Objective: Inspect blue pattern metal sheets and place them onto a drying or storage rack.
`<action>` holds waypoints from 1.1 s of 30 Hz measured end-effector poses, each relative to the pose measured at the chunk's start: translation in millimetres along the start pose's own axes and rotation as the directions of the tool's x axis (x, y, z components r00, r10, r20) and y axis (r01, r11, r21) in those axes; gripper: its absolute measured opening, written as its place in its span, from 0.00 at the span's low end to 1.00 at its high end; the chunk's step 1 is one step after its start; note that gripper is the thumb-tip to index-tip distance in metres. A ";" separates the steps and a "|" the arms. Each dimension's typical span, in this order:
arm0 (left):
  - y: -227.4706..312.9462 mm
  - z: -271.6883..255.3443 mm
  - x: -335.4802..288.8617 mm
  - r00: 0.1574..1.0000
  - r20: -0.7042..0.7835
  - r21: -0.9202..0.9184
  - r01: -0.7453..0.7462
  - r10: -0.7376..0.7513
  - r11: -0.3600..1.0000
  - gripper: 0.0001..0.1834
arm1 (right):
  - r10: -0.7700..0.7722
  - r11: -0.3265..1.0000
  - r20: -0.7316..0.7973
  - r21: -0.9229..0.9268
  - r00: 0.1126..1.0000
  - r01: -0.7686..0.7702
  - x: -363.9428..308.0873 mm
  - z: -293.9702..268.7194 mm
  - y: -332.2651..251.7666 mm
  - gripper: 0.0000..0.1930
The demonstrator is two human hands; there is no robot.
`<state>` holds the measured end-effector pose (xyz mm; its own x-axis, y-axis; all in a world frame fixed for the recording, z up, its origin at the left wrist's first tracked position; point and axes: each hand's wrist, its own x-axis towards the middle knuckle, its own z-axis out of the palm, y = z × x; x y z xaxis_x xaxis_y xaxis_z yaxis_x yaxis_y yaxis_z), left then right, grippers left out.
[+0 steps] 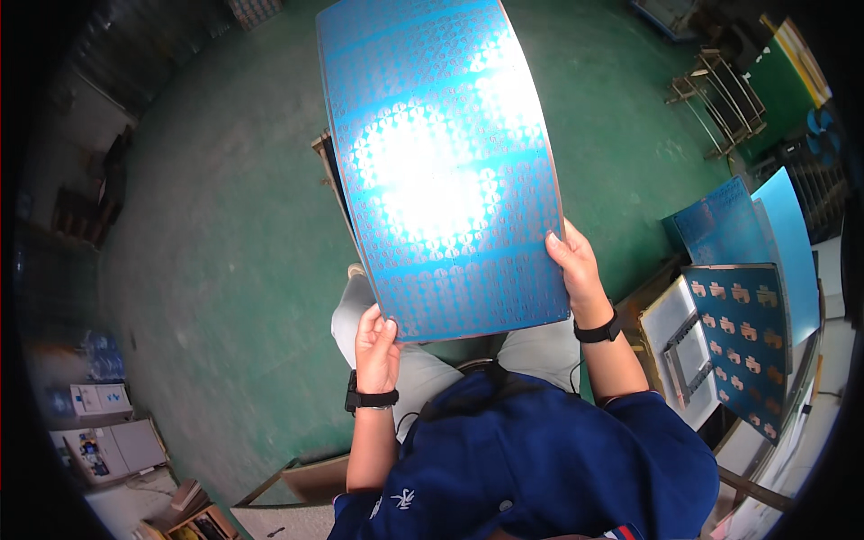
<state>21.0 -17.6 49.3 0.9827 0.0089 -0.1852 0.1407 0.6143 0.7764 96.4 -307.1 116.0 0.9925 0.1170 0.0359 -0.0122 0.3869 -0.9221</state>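
Observation:
A large blue sheet [486,288], patterned with rows of small round marks, is held up in front of me over my knees. Bright glare washes out its middle and upper right. My left hand [376,346] pinches its near left corner, thumb on top. Farther up, my right hand [576,261] grips the right edge, its thumb on the face and the fingers behind, hidden. The sheet bows slightly, and its far end runs out of the top of the view.
To my right stand a dark blue panel [740,342] with pale cut-out shapes and plain blue sheets [787,243] beside a white frame [666,337]. A metal rack [720,99] is at the far right. White cabinets [112,450] stand at left on the green floor [216,243].

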 end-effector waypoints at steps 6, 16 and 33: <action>-7.7 -2.4 0.3 0.998 -0.052 -0.007 0.033 -0.033 0.999 0.18 | -0.009 1.000 0.035 -0.027 0.999 0.010 -1.8 -0.7 -2.9 0.25; -50.6 -19.1 77.2 0.899 0.167 0.928 -0.281 0.404 0.243 0.17 | -0.269 0.853 -0.020 -0.469 0.963 0.229 16.6 20.7 6.4 0.20; -117.0 -30.3 95.4 0.921 0.198 0.974 -0.147 0.336 -0.171 0.31 | -0.229 0.607 -0.018 -0.785 0.973 0.128 55.7 66.4 58.3 0.18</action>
<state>94.5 -64.8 -77.4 0.9761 0.0580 0.2094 -0.0513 -0.8749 0.4815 142.9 -217.2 89.8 0.9710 0.0089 0.2391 0.2153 -0.4681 -0.8571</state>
